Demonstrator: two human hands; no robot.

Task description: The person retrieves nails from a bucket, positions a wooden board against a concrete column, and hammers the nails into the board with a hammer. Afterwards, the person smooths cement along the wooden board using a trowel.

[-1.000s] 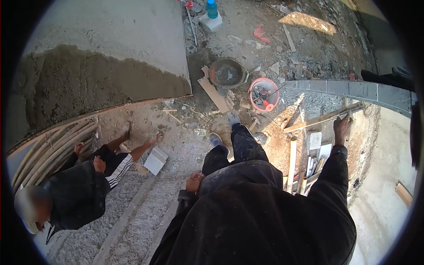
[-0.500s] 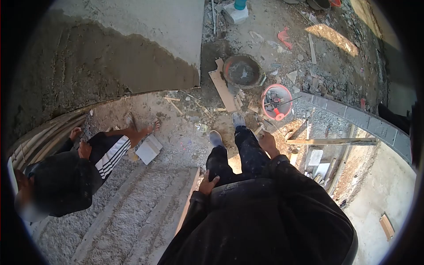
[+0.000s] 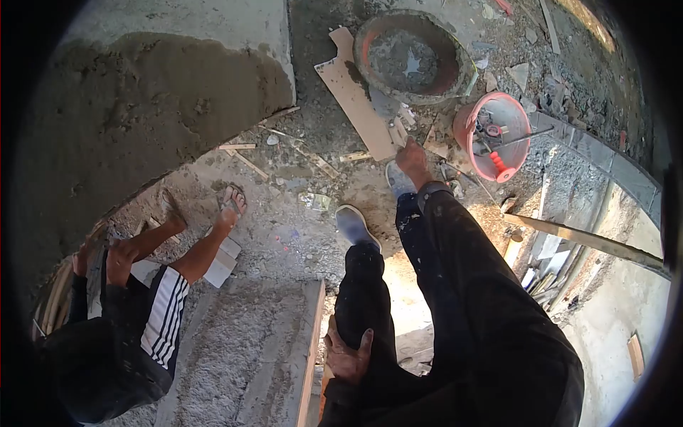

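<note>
My left hand (image 3: 347,356) rests on my left thigh (image 3: 364,306), its thumb spread away from the fingers. Low in front of me, my right hand (image 3: 414,162) reaches down over my right shoe (image 3: 398,178), with its fingers closed. What they grip is hard to make out; small pale wood pieces (image 3: 398,132) lie right at the fingertips. Just beyond is a flat brown board (image 3: 359,107). Behind it sits a wide round tub (image 3: 455,60) with grey wet mortar in it. To the right of my hand, a pink bucket (image 3: 466,135) holds tools, one with a red handle (image 3: 501,168).
A co-worker in striped shorts (image 3: 167,313) sits at the left. A partly wet-plastered surface (image 3: 163,107) fills the upper left. A rough concrete step (image 3: 235,341) lies beside my left leg. At the right, a wooden batten (image 3: 583,238) spans a gap near a block edge (image 3: 605,160).
I have bent lower, and my right hand has moved forward and down, away from my knee. The tub and bucket look nearer. My left hand stays on my thigh.
</note>
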